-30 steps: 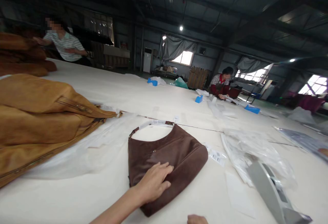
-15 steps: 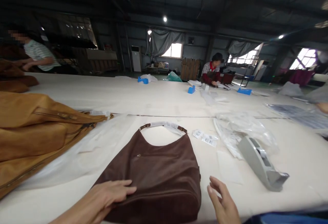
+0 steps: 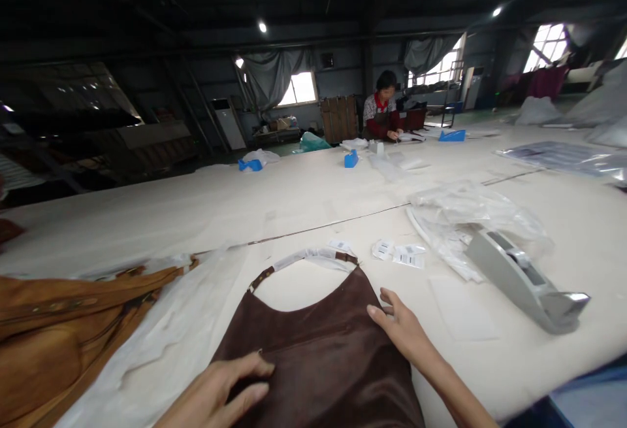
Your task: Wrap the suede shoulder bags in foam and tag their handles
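Note:
A dark brown leather handbag (image 3: pixel 313 362) lies on the white table in front of me, its wrapped handle (image 3: pixel 306 255) pointing away. My left hand (image 3: pixel 230 385) rests on the bag's left side near the zip, thumb and fingers apart. At the bag's upper right edge is my right hand (image 3: pixel 399 323), fingers parted, touching or just over the leather. Neither hand grips anything. Beyond the handle lie small white labels with printed bars (image 3: pixel 409 255).
A grey tape dispenser (image 3: pixel 529 284) stands at the right beside crumpled clear plastic bags (image 3: pixel 475 212). Tan leather bags (image 3: pixel 59 343) lie at the left on white sheeting. Blue tape dispensers (image 3: pixel 351 159) and a co-worker (image 3: pixel 382 111) are across the table.
My right hand has moved from the table beside the bag up to its right edge. My left hand stays on the bag. The view has turned right, and the bag sits nearer.

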`<state>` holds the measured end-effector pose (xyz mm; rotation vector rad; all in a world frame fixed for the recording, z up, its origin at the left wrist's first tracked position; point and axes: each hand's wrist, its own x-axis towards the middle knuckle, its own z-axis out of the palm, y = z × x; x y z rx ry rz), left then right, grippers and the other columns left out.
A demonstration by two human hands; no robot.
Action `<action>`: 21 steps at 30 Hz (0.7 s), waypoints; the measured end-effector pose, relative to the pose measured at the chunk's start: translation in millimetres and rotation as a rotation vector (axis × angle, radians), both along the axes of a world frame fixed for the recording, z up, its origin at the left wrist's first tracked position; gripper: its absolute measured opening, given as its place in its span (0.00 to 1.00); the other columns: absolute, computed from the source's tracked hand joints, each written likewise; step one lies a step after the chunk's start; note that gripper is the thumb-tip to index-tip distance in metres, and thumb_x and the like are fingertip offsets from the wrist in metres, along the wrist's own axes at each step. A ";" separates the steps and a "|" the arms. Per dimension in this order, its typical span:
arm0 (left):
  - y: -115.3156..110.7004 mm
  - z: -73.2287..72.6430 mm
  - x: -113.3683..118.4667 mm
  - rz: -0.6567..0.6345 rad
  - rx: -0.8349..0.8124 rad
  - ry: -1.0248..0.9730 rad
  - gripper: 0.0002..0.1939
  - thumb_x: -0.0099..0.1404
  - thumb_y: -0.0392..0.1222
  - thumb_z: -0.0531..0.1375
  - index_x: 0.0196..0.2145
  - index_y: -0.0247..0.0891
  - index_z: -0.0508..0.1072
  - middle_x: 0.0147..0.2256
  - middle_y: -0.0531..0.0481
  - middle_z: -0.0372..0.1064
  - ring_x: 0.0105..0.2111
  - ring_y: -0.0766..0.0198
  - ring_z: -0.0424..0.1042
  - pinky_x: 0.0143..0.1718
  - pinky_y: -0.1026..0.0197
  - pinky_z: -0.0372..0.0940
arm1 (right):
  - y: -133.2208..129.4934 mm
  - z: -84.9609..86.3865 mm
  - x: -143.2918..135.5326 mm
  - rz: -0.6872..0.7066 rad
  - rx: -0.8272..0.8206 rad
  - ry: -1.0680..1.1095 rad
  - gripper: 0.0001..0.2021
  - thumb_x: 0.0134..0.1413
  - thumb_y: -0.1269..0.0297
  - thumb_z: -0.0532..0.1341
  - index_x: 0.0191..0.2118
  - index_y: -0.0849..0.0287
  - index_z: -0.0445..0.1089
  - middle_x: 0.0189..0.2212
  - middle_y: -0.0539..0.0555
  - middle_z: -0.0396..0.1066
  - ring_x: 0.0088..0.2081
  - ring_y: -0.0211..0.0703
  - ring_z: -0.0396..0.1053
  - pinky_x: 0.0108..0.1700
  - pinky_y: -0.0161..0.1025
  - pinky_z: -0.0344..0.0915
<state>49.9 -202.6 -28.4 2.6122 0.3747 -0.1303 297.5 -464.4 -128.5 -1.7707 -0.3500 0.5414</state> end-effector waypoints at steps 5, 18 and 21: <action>15.3 9.5 110.9 -0.051 0.218 0.025 0.18 0.70 0.50 0.49 0.47 0.44 0.74 0.47 0.50 0.76 0.48 0.55 0.74 0.51 0.57 0.67 | 19.5 6.1 19.8 0.033 -0.098 -0.038 0.36 0.53 0.50 0.59 0.62 0.69 0.58 0.60 0.68 0.63 0.57 0.55 0.68 0.60 0.48 0.61; 84.3 -42.7 229.5 0.134 0.553 0.141 0.14 0.64 0.33 0.52 0.44 0.34 0.73 0.46 0.34 0.72 0.49 0.46 0.71 0.49 0.46 0.65 | 123.4 35.8 88.9 0.224 -0.300 -0.743 0.13 0.65 0.61 0.57 0.50 0.60 0.71 0.47 0.60 0.73 0.48 0.49 0.70 0.52 0.49 0.67; 87.9 -30.1 227.2 0.076 0.564 0.110 0.12 0.68 0.37 0.49 0.40 0.39 0.72 0.44 0.41 0.70 0.43 0.53 0.73 0.42 0.55 0.66 | 148.7 38.2 98.2 0.259 -0.286 -0.779 0.17 0.63 0.57 0.60 0.53 0.60 0.67 0.51 0.57 0.69 0.48 0.47 0.70 0.50 0.51 0.69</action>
